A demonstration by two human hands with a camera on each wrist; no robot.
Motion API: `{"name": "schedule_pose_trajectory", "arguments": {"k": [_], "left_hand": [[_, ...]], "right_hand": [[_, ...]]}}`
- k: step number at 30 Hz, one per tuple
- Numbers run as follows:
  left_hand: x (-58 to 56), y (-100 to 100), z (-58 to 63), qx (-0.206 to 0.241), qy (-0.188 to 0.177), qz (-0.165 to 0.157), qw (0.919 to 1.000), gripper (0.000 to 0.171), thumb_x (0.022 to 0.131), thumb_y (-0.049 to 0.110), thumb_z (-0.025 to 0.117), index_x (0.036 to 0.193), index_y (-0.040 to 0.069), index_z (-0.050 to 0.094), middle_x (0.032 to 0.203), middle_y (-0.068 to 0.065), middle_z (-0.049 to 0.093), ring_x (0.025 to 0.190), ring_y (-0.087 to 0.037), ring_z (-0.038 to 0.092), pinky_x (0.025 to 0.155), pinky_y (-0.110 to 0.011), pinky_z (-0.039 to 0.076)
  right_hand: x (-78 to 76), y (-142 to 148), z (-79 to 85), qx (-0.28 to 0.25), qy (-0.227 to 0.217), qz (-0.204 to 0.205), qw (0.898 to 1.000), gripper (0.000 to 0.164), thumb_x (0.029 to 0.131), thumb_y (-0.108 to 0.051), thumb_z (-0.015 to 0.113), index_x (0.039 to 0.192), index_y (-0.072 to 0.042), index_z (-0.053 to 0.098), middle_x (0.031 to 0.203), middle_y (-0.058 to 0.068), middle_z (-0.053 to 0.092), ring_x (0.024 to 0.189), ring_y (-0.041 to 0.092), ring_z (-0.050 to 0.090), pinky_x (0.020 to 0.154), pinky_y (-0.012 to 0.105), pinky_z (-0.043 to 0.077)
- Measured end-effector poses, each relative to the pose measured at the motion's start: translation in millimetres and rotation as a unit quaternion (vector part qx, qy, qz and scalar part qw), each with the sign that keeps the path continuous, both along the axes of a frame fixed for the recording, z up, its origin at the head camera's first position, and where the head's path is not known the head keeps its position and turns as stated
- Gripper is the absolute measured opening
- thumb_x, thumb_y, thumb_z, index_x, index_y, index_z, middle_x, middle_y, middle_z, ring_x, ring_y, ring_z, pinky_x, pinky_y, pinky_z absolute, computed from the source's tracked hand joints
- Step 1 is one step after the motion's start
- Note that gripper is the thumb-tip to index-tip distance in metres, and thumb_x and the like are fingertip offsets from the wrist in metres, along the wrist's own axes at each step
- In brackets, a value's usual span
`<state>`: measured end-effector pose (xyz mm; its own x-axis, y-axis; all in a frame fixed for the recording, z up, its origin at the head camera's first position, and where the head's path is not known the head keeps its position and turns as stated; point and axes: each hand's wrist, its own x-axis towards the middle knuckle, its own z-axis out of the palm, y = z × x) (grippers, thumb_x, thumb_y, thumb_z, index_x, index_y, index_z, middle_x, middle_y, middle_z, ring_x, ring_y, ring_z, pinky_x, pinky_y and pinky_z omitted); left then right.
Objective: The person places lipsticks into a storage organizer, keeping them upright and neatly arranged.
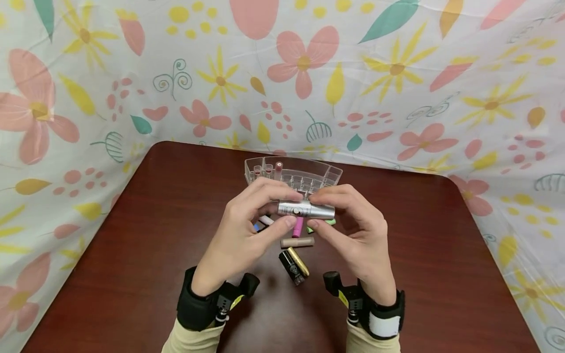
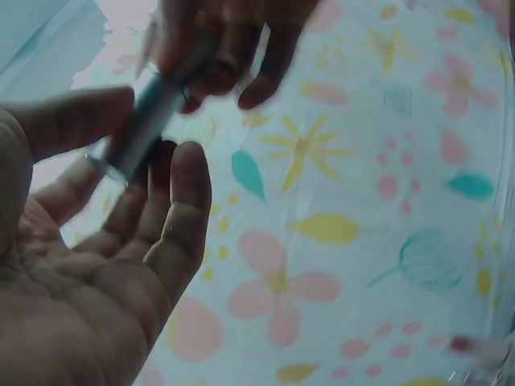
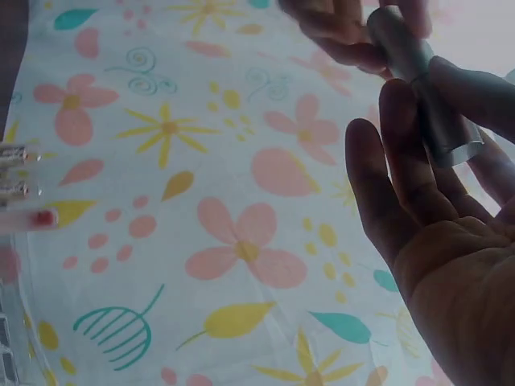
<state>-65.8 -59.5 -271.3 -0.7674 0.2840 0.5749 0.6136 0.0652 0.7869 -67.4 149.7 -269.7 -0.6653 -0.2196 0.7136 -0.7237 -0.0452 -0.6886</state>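
Observation:
Both hands hold a silver lipstick tube (image 1: 306, 210) sideways in the air above the table. My left hand (image 1: 240, 230) pinches its left end between thumb and fingers. The right end is pinched the same way by my right hand (image 1: 359, 230). In the left wrist view the shiny tube (image 2: 141, 133) slants between the two hands. A seam crosses the tube (image 3: 425, 88) near its middle in the right wrist view. Below the hands lie a pink tube (image 1: 298, 227), a beige tube (image 1: 297, 242), a black tube (image 1: 291, 267) and a gold tube (image 1: 298, 261).
Behind the hands stands a clear fan-shaped organizer (image 1: 304, 163), with a few lipsticks (image 1: 278, 170) upright at its left side. A green tube (image 1: 327, 223) and a white tube (image 1: 266, 220) are partly hidden by the hands. A flowered cloth (image 1: 282, 108) hangs along the table's (image 1: 145, 235) edges.

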Motion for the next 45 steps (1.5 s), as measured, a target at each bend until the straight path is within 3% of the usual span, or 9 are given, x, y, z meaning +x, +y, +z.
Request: {"name": "schedule_pose_trajectory", "arguments": {"k": [4, 9, 14, 20, 24, 30, 34, 39, 45], "left_hand": [[-1.3, 1.4, -0.8, 0.040, -0.068, -0.029, 0.9965, 0.025, 0.092, 0.004, 0.073, 0.115, 0.013, 0.071, 0.123, 0.000, 0.063, 0.112, -0.017, 0.060, 0.082, -0.030, 0.058], [-4.5, 0.1, -3.9, 0.043, -0.097, -0.021, 0.9942, 0.024, 0.089, 0.002, 0.075, 0.111, 0.012, 0.073, 0.122, 0.002, 0.065, 0.107, -0.017, 0.063, 0.078, -0.029, 0.058], [-8.5, -2.5, -7.2, 0.038, -0.093, -0.002, 0.9949, 0.024, 0.088, 0.001, 0.075, 0.109, 0.013, 0.074, 0.120, 0.003, 0.067, 0.105, -0.016, 0.064, 0.074, -0.029, 0.059], [-14.6, -4.2, -10.1, 0.055, -0.092, 0.002, 0.9943, 0.021, 0.089, 0.002, 0.075, 0.109, 0.008, 0.074, 0.118, 0.001, 0.068, 0.110, -0.016, 0.064, 0.079, -0.032, 0.060], [-16.3, -4.1, -13.1, 0.049, -0.082, 0.001, 0.9954, 0.028, 0.087, 0.000, 0.077, 0.114, 0.009, 0.073, 0.120, 0.001, 0.067, 0.109, -0.015, 0.065, 0.082, -0.032, 0.061], [-17.6, -2.2, -16.9, -0.003, -0.039, 0.035, 0.9986, 0.032, 0.088, 0.003, 0.077, 0.117, 0.015, 0.073, 0.117, 0.003, 0.069, 0.099, -0.011, 0.066, 0.074, -0.026, 0.059], [-17.4, -1.2, -17.1, -0.023, -0.042, 0.058, 0.9971, 0.028, 0.090, 0.009, 0.077, 0.116, 0.018, 0.073, 0.113, 0.006, 0.069, 0.089, -0.008, 0.068, 0.064, -0.025, 0.057], [-17.7, -1.1, -18.7, -0.029, -0.062, 0.062, 0.9957, 0.027, 0.091, 0.012, 0.076, 0.117, 0.018, 0.072, 0.111, 0.006, 0.069, 0.084, -0.007, 0.070, 0.060, -0.027, 0.057], [-23.7, 0.2, -27.3, -0.093, -0.045, 0.054, 0.9932, 0.030, 0.093, 0.015, 0.074, 0.122, 0.020, 0.068, 0.110, 0.008, 0.068, 0.090, -0.005, 0.065, 0.061, -0.025, 0.056]], "right_hand": [[-1.6, 2.0, -1.4, 0.015, -0.003, -0.013, 1.000, 0.038, 0.075, 0.023, 0.075, 0.111, 0.011, 0.068, 0.109, 0.017, 0.067, 0.100, 0.019, 0.064, 0.084, 0.020, 0.055], [-4.4, 2.7, -4.5, 0.026, -0.023, -0.020, 0.999, 0.040, 0.075, 0.024, 0.074, 0.112, 0.010, 0.068, 0.108, 0.017, 0.066, 0.098, 0.018, 0.065, 0.087, 0.022, 0.056], [-7.1, 2.3, -6.0, 0.054, -0.039, -0.038, 0.997, 0.042, 0.075, 0.022, 0.075, 0.113, 0.004, 0.070, 0.108, 0.016, 0.066, 0.097, 0.017, 0.064, 0.084, 0.021, 0.057], [-10.3, 1.8, -7.2, 0.061, -0.039, -0.049, 0.996, 0.040, 0.076, 0.021, 0.075, 0.111, 0.002, 0.071, 0.107, 0.017, 0.066, 0.094, 0.016, 0.065, 0.080, 0.020, 0.056], [-12.8, 1.3, -9.6, 0.056, -0.045, -0.057, 0.996, 0.036, 0.079, 0.020, 0.074, 0.110, 0.003, 0.071, 0.105, 0.015, 0.067, 0.089, 0.015, 0.065, 0.077, 0.020, 0.057], [-14.6, 1.8, -13.5, 0.056, -0.062, -0.074, 0.994, 0.032, 0.083, 0.015, 0.073, 0.112, 0.002, 0.071, 0.102, 0.008, 0.068, 0.084, 0.014, 0.064, 0.073, 0.020, 0.057], [-15.2, 2.4, -14.5, 0.056, -0.070, -0.074, 0.993, 0.034, 0.083, 0.015, 0.073, 0.115, 0.002, 0.071, 0.105, 0.008, 0.068, 0.086, 0.014, 0.066, 0.075, 0.021, 0.057], [-15.8, 1.9, -16.8, 0.046, -0.091, -0.055, 0.993, 0.038, 0.083, 0.016, 0.073, 0.118, 0.004, 0.068, 0.111, 0.009, 0.066, 0.093, 0.014, 0.069, 0.079, 0.023, 0.059], [-20.9, 0.2, -23.2, 0.022, -0.153, -0.084, 0.984, 0.038, 0.088, 0.008, 0.072, 0.125, 0.001, 0.066, 0.111, 0.002, 0.069, 0.094, 0.014, 0.068, 0.078, 0.023, 0.058]]}}
